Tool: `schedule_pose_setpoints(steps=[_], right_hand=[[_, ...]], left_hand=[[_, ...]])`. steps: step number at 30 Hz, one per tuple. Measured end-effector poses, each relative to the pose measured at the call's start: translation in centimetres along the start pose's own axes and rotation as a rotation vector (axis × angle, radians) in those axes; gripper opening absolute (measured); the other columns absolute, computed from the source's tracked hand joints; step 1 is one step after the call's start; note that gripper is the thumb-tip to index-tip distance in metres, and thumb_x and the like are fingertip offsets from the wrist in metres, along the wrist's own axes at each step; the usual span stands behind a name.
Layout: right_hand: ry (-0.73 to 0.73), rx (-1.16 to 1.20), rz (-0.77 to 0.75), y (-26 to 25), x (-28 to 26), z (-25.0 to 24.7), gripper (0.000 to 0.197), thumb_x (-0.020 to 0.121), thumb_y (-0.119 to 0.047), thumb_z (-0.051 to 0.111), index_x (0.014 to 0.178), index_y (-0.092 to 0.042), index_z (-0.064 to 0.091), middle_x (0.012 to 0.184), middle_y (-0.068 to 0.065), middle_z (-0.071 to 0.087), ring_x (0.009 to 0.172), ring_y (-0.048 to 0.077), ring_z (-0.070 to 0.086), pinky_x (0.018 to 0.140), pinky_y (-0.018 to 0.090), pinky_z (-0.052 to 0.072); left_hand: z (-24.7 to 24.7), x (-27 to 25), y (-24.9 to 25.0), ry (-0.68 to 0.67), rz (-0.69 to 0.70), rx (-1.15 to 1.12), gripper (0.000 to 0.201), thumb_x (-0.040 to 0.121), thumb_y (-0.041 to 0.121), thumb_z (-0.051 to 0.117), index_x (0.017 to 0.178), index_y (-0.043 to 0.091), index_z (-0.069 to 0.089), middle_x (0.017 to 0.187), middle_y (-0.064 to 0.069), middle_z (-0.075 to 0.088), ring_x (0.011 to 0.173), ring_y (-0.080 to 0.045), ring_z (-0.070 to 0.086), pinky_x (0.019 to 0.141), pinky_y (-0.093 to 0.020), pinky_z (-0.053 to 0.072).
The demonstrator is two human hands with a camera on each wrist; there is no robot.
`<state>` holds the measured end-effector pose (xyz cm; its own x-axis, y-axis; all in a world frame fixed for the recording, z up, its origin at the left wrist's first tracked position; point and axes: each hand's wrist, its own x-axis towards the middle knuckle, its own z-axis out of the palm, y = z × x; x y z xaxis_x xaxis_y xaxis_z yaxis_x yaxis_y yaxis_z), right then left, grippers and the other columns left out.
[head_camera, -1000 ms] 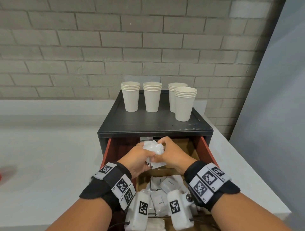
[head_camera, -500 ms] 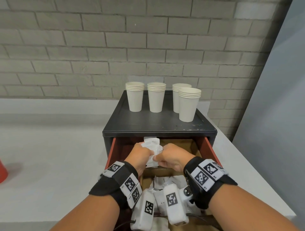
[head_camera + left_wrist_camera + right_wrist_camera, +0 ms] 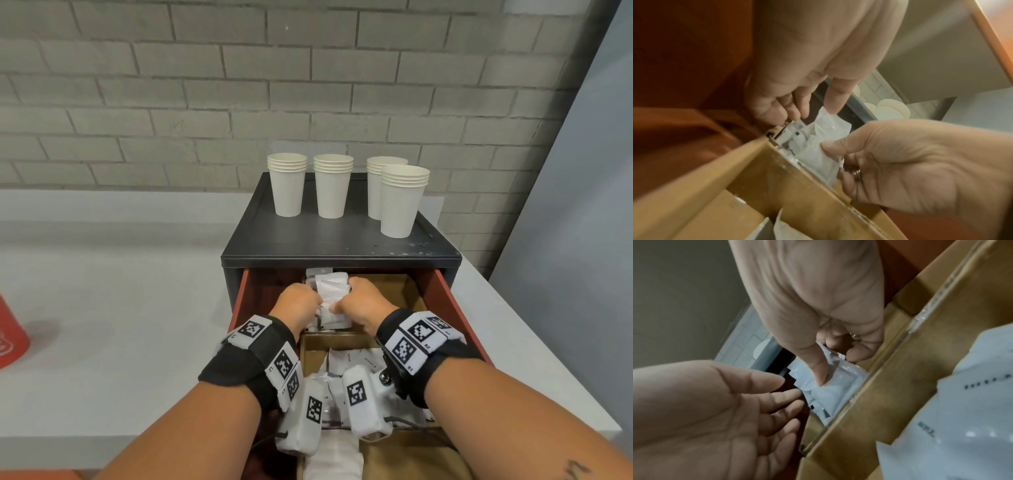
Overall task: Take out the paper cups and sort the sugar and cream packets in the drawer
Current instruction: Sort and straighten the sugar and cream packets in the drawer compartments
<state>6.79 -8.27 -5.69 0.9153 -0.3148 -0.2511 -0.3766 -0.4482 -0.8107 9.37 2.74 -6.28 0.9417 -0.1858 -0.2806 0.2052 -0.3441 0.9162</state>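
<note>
Head view: paper cups (image 3: 333, 186) stand atop the cabinet (image 3: 342, 246). Right hand (image 3: 364, 303) pinches the packet stack (image 3: 330, 294) at the drawer (image 3: 445, 294) rear. Left hand (image 3: 296, 306), fingers nearly straight, braces its side, presumably to square it upright.

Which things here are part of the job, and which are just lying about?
Part of the job: four stacks of paper cups; red drawer; cardboard dividers; bundle of packets between left hand and right hand; loose packets in the nearer compartment.

Just lying about: red object at the left edge; white counter; brick wall.
</note>
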Motion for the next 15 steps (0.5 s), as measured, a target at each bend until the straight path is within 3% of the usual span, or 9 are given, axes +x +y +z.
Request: schedule_pose_setpoints(steps=[3,5,6,8,9,15], right_hand=[[-0.044,-0.059,0.009,0.0,0.1,0.5,0.047,0.082,-0.002,0.067,0.126,-0.007,0.053,0.122,0.013,0.06,0.111,0.028,0.058,0.096,0.038,0.049],[-0.09,-0.119,0.003,0.0,0.0,1.0,0.048,0.081,-0.004,0.068,0.126,-0.007,0.053,0.12,0.014,0.061,0.11,0.029,0.059,0.096,0.04,0.05],[-0.097,-0.131,0.007,-0.1,0.0,1.2,0.048,0.08,-0.004,0.07,0.125,-0.007,0.053,0.119,0.014,0.061,0.109,0.028,0.06,0.095,0.041,0.051],[-0.064,-0.17,0.016,0.0,0.0,1.1,0.053,0.078,-0.006,0.072,0.126,-0.007,0.05,0.121,0.012,0.059,0.11,0.028,0.059,0.095,0.039,0.05],[-0.039,-0.212,0.027,0.0,0.1,0.8,0.056,0.078,-0.009,0.073,0.128,-0.006,0.047,0.123,0.011,0.057,0.113,0.028,0.057,0.095,0.035,0.049],[-0.109,-0.402,0.062,-0.1,-0.3,0.6,0.046,0.079,-0.017,0.074,0.119,-0.003,0.055,0.107,0.009,0.06,0.101,0.023,0.059,0.086,0.03,0.05]], left_hand=[[-0.4,0.5,-0.4,0.073,-0.029,-0.062,0.038,0.091,0.005,0.048,0.125,-0.011,0.051,0.129,-0.029,0.053,0.088,-0.022,0.043,0.081,-0.036,0.043],[-0.3,1.1,-0.6,0.053,-0.071,-0.155,0.041,0.095,0.011,0.045,0.129,-0.01,0.048,0.117,-0.027,0.059,0.083,-0.023,0.045,0.075,-0.032,0.041],[-0.3,1.2,-0.5,0.026,-0.119,-0.201,0.043,0.097,0.017,0.043,0.132,-0.007,0.046,0.113,-0.022,0.06,0.084,-0.024,0.05,0.079,-0.031,0.045],[-0.1,1.3,-0.4,-0.021,-0.227,-0.295,0.048,0.099,0.029,0.041,0.138,0.001,0.042,0.131,-0.017,0.053,0.113,-0.026,0.054,0.103,-0.037,0.042],[0.1,1.5,-0.5,-0.032,-0.253,-0.328,0.052,0.098,0.034,0.041,0.141,0.004,0.038,0.139,-0.016,0.048,0.124,-0.028,0.049,0.108,-0.04,0.037],[0.4,1.6,-1.2,-0.051,-0.262,-0.38,0.061,0.092,0.048,0.043,0.143,0.014,0.036,0.146,-0.012,0.042,0.132,-0.03,0.042,0.111,-0.045,0.033]])
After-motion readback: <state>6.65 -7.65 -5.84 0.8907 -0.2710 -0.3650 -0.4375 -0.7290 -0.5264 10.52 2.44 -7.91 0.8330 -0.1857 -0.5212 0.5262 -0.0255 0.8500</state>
